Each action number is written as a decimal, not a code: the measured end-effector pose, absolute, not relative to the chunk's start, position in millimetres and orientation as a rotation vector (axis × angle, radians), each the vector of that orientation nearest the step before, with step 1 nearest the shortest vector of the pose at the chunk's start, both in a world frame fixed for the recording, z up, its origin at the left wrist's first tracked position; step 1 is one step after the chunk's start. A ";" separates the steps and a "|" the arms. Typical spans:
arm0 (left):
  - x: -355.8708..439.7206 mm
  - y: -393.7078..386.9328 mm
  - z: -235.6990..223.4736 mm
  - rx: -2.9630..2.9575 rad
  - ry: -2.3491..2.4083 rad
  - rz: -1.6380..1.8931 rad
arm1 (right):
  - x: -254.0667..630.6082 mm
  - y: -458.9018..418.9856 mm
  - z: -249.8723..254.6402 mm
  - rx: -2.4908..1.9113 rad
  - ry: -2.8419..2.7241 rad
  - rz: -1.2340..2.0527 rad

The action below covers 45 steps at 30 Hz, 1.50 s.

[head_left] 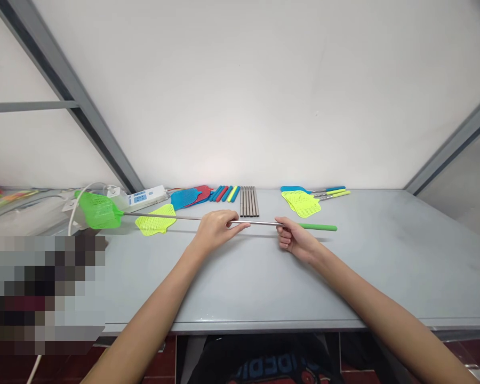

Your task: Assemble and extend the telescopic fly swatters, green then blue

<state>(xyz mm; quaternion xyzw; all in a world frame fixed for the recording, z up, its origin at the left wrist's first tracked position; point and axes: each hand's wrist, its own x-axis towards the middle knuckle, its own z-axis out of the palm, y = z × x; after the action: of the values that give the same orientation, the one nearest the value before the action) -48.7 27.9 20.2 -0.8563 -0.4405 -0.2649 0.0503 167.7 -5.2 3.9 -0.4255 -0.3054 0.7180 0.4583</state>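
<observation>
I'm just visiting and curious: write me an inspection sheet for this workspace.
Surface: gray table, faint smudges at right.
Job's things: long green fly swatter in hand; yellow swatter head, blue and red swatter heads, colored handles, metal tubes; fly swatters with handles at right.
Clutter: power strip, back left.
Grippers: bare left hand and right hand, both on the metal shaft.
Cables: white cable near the green mesh; contact unclear.
Surroundings: white wall; lower left pixelated.

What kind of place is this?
Probably a small workbench for putting fly swatters together: loose swatter heads, a row of metal tubes and separate coloured grips lie on a grey table.
</observation>
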 end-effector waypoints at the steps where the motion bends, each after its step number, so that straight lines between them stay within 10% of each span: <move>1: -49.3 28.2 20.2 -2.610 -1.344 -0.816 | 167.8 -5.3 4.0 -1.047 -0.751 1.775; 45: -50.9 27.7 19.2 -2.618 -1.382 -0.712 | 169.3 -8.2 4.1 -1.014 -0.701 1.807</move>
<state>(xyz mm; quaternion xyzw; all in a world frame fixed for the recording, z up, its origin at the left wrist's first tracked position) -50.9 27.7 19.2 -0.8589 -0.4532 -0.2336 0.0483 169.3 -8.2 4.1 -0.4119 -0.2848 0.7339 0.4590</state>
